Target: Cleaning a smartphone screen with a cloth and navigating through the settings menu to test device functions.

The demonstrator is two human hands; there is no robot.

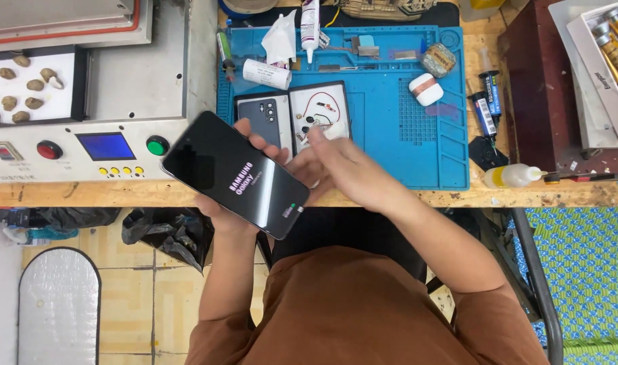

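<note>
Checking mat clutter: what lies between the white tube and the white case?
In the head view, bare blue mat lies between the tube and the case.

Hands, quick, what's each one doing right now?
Left hand: closed around the black smartphone, holding it from beneath.
Right hand: open, holding nothing, fingers extended beside the phone's edge.

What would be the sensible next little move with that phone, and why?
Probably keep the left hand steady under the phone and simply watch. Its dark screen shows white start-up lettering, and the right hand hovers beside it above the blue mat, touching nothing.
</note>
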